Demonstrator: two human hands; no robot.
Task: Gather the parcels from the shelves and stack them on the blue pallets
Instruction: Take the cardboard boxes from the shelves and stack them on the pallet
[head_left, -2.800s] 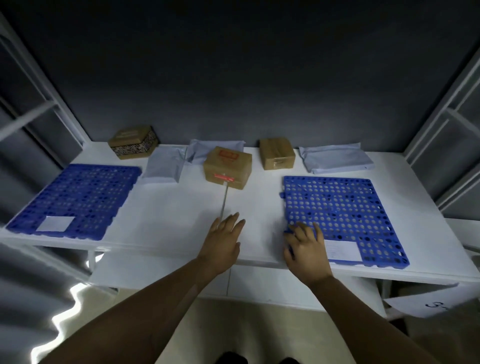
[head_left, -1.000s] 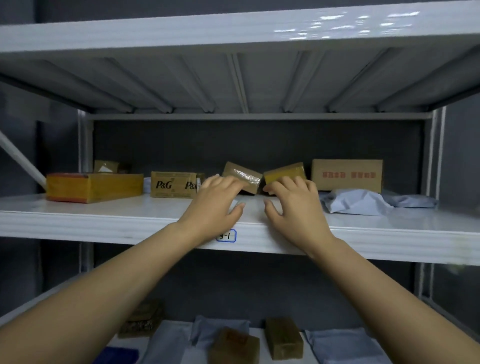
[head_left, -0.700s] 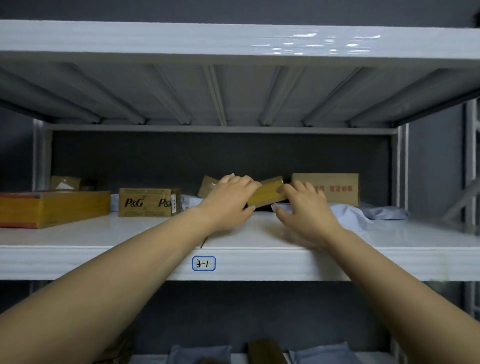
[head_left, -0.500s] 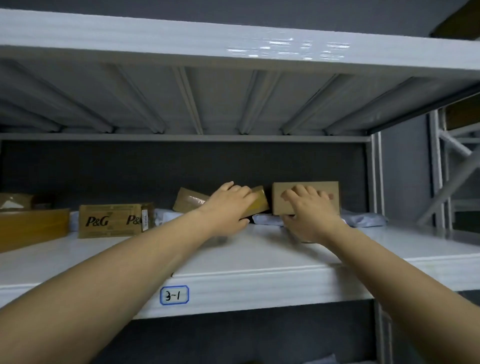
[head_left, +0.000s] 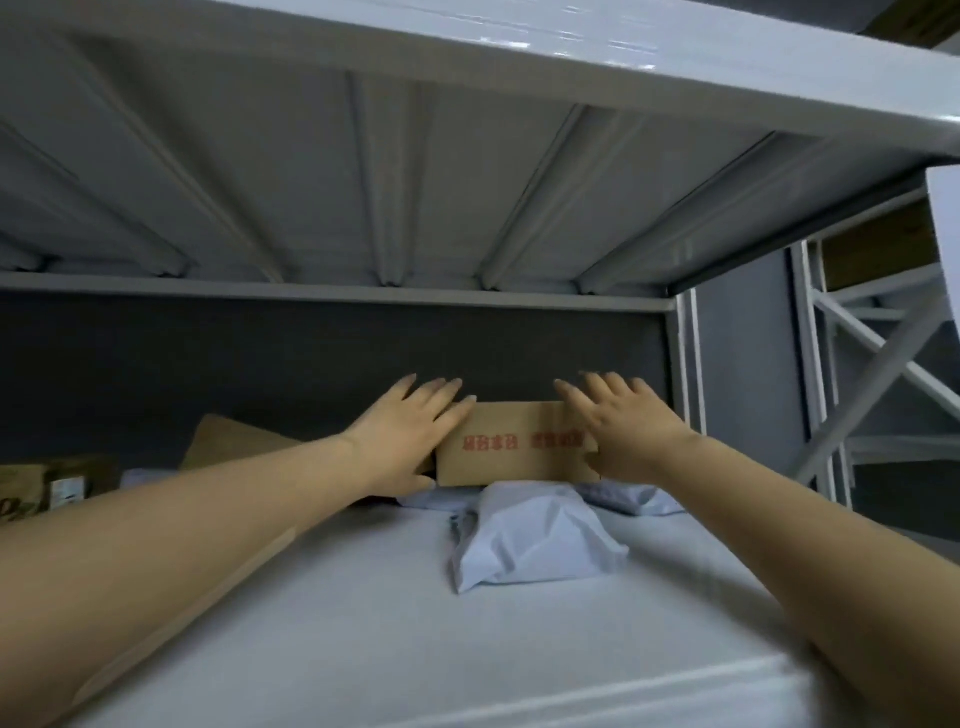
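Note:
A brown cardboard box (head_left: 514, 447) with red lettering stands at the back of the white shelf (head_left: 415, 649), against the dark wall. My left hand (head_left: 410, 431) lies against its left end with fingers straight, reaching past the top edge. At the box's right end my right hand (head_left: 618, 426) does the same, fingers spread and straight. Neither hand's fingers curl round the box. A grey poly mailer (head_left: 530, 540) lies just in front of the box. The blue pallets are out of view.
A tilted brown parcel (head_left: 234, 447) sits left of my left forearm, and a printed carton (head_left: 52, 488) is at the far left. Another grey mailer (head_left: 628, 501) lies under my right wrist. The upper shelf's ribbed underside (head_left: 415, 182) hangs overhead; a white upright (head_left: 685, 389) stands at right.
I have moved from the lower pallet level up to this shelf. Both hands left the small tilted parcels and slid right and deeper, now flanking the red-lettered box.

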